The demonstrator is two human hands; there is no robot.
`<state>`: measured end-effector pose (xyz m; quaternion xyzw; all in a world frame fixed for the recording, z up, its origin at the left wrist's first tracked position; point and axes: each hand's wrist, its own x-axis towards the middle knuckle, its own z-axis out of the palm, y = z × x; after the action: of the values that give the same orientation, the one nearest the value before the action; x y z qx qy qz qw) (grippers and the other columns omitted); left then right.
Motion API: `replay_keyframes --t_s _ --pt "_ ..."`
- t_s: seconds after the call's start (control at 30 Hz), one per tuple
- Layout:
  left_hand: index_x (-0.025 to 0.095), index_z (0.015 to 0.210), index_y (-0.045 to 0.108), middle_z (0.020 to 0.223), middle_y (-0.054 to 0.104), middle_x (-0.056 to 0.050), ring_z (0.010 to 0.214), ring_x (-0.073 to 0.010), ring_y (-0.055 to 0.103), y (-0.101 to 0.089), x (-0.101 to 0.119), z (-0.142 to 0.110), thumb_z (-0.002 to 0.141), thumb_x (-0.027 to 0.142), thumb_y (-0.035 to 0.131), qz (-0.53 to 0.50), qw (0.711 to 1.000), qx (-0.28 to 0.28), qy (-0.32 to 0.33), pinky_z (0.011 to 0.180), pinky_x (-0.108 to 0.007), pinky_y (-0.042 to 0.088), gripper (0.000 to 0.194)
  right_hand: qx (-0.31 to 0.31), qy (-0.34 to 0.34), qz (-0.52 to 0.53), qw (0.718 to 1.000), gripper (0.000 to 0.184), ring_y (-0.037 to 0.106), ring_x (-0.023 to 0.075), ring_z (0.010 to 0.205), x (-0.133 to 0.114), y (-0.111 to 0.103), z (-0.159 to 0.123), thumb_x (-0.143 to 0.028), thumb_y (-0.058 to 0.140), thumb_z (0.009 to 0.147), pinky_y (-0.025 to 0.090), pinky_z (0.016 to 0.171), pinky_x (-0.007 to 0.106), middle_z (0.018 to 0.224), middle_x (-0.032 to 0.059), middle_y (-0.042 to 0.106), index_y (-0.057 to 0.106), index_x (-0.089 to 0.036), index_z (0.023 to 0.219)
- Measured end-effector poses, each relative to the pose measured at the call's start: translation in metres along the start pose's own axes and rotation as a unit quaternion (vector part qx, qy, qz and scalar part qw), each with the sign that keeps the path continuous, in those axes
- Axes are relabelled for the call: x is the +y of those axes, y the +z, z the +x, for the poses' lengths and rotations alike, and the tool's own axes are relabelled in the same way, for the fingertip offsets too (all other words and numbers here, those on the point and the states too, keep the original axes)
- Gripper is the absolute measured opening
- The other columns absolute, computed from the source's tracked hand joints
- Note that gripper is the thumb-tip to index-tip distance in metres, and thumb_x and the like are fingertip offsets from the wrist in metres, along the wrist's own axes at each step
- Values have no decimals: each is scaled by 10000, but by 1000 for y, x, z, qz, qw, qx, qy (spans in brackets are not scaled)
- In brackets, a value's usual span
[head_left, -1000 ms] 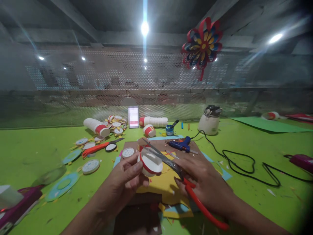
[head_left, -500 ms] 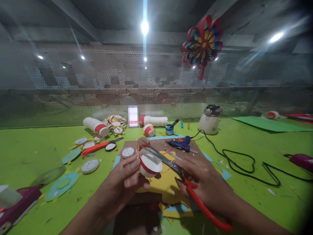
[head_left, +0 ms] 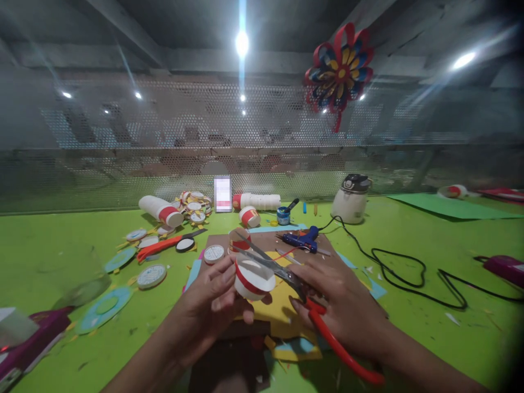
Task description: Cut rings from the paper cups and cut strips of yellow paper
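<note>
My left hand (head_left: 216, 292) holds the short bottom part of a red-and-white paper cup (head_left: 254, 279), its round white base turned toward me. My right hand (head_left: 338, 295) grips red-handled scissors (head_left: 286, 274). Their blades are a little apart and reach left across the top edge of the cup piece. Whether the edge lies between the blades I cannot tell. Just behind the blades, a red cup ring (head_left: 239, 240) sits on brown card (head_left: 262, 240). A white disc (head_left: 213, 254) with printing lies left of it. Yellow paper (head_left: 286, 322) spreads below my hands.
A blue glue gun (head_left: 303, 239) with a black cord lies behind my right hand. At the left are orange-handled cutters (head_left: 159, 248), several discs and blue paper rings (head_left: 104, 310). Stacked cups (head_left: 262, 202), a glue pot (head_left: 283, 215) and a jug (head_left: 350, 202) stand farther back.
The cup piece has shifted slightly right and tilted in my left hand. Both scissor blades now show above its edge. My right hand has hardly moved.
</note>
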<state>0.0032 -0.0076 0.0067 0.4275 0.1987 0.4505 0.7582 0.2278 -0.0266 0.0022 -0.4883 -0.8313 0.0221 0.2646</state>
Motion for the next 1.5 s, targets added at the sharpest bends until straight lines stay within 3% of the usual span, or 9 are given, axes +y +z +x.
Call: replay_keyframes --t_s 0.3,0.47,0.63,0.73,0.83,1.07,1.23,1.4,1.5 --pt "126 1026 667 896 686 -119 760 -215 663 -1 3 -2 852 274 572 -10 1000 21 -8 578 -260 531 248 4 22 44 999 383 593 353 1111 3 4 -3 -211 586 741 464 911 575 1200 161 649 653 -185 1117" --pt "152 1080 640 937 676 -111 758 -223 668 -1 3 -1 875 297 529 -13 999 36 -12 569 -252 515 274 8 12 22 1000 381 534 354 1188 3 4 -2 -222 598 743 434 952 571 1261 156 614 658 -185 1118" --pt "126 952 686 847 683 -100 685 -189 656 -3 -2 -1 870 302 539 -18 999 22 -32 599 -274 527 244 -17 12 -6 1000 404 524 325 1203 0 3 0 -271 583 784 432 963 554 1212 140 643 615 -192 1179" --pt "135 930 694 837 689 -92 668 -179 655 -4 -5 -1 867 312 542 -31 999 16 -40 599 -271 532 242 -5 6 1 1000 369 494 325 1235 -1 3 -1 -270 593 776 416 991 541 1285 131 600 633 -190 1133" --pt "155 963 690 885 695 -88 738 -216 677 -4 -5 -1 863 288 545 -41 999 9 -31 570 -257 532 221 0 16 5 1000 386 544 319 1186 -1 4 -3 -264 600 762 459 956 523 1314 113 586 642 -193 1139" --pt "121 966 684 860 701 -118 732 -238 690 -3 -3 -2 880 300 514 -42 999 7 -31 579 -273 546 262 -10 38 21 999 407 648 315 1026 1 5 -3 -261 581 737 525 853 520 1163 100 687 661 -189 1129" --pt "117 979 672 888 705 -122 745 -248 697 1 -1 1 855 300 556 -40 997 60 -32 592 -287 559 250 -29 59 19 998 441 610 325 1095 0 4 -1 -259 579 743 492 904 529 1214 106 659 640 -178 1172" --pt "139 1120 609 1108 666 -137 895 -269 682 7 2 0 801 194 623 -34 993 110 3 648 -314 578 323 -10 34 -5 999 440 521 334 1203 1 2 3 -248 598 750 411 990 538 1233 131 637 620 -174 1183" --pt "162 1117 589 1075 675 -105 899 -247 683 10 3 -1 739 95 674 -8 991 131 10 638 -278 572 393 1 36 -15 999 406 510 334 1215 1 2 4 -247 596 750 383 1012 546 1204 131 652 633 -181 1149"
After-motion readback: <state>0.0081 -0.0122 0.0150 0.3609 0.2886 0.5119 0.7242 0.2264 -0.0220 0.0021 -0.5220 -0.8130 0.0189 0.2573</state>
